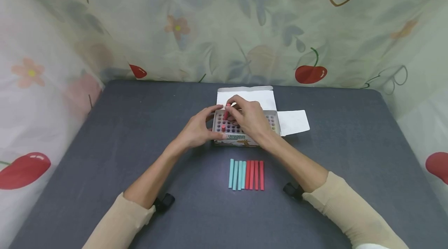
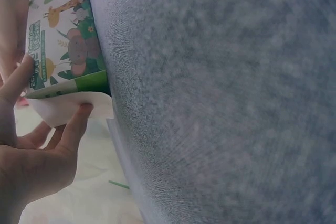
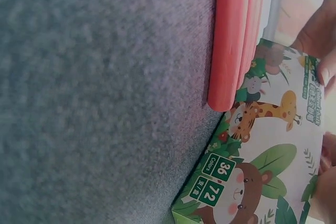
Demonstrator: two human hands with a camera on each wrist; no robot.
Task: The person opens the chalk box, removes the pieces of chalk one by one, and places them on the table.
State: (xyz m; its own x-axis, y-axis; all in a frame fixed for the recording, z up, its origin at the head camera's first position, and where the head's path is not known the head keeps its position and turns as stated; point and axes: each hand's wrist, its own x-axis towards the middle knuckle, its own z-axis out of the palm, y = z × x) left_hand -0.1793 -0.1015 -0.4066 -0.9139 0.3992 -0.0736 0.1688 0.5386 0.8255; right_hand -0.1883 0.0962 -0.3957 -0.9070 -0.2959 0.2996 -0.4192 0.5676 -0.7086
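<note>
A white cardboard box (image 1: 235,139) printed with cartoon animals stands on the table, its top open over a tray of round holes. My left hand (image 1: 197,128) grips the box's left end, thumb on the front face and fingers at the side by a white flap (image 2: 73,106). Over the tray, my right hand (image 1: 251,118) pinches a red chalk stick (image 1: 225,115) near its top; whether its lower end sits in a hole is hard to tell. Another red chalk stick (image 1: 223,128) stands in a hole near the front left. Right-hand fingers hide part of the tray.
In front of the box lie several teal chalk sticks (image 1: 236,175) and several red ones (image 1: 256,175), side by side in one row. The lid (image 1: 267,101) is folded back, and a side flap (image 1: 294,122) sticks out rightward. A patterned curtain (image 1: 224,27) borders the dark table (image 1: 157,105).
</note>
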